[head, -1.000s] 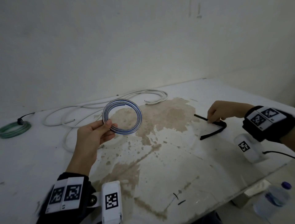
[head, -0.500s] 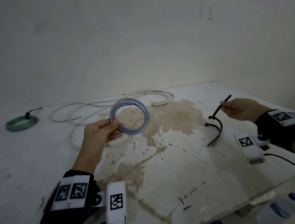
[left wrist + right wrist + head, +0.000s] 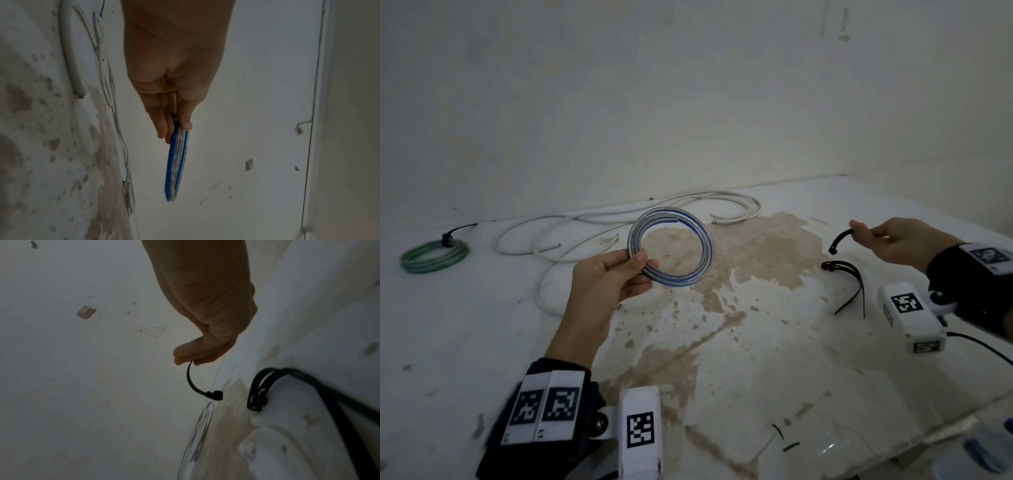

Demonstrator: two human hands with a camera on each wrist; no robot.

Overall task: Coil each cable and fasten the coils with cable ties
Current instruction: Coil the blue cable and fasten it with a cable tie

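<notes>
My left hand point(image 3: 619, 277) holds a blue and clear coiled cable point(image 3: 671, 246) upright above the table, pinched at its lower left edge between thumb and fingers. In the left wrist view the coil point(image 3: 176, 162) shows edge-on beyond the fingertips point(image 3: 162, 129). My right hand point(image 3: 887, 240) pinches one black cable tie point(image 3: 840, 240) by its tail, the curved tie hanging in the air with its head downward point(image 3: 216, 395). Two more black cable ties point(image 3: 849, 281) lie on the table just below it.
Loose white cable point(image 3: 619, 222) sprawls along the table's far side by the wall. A green coil point(image 3: 434, 255) with a black tie lies at the far left. The white table point(image 3: 756, 342) has brown stains, its front edge at lower right, with a bottle point(image 3: 989, 448) below.
My right hand lifted one black tie off the table and separated it from the others, which dropped back onto the table. The left hand kept holding the coil steady.
</notes>
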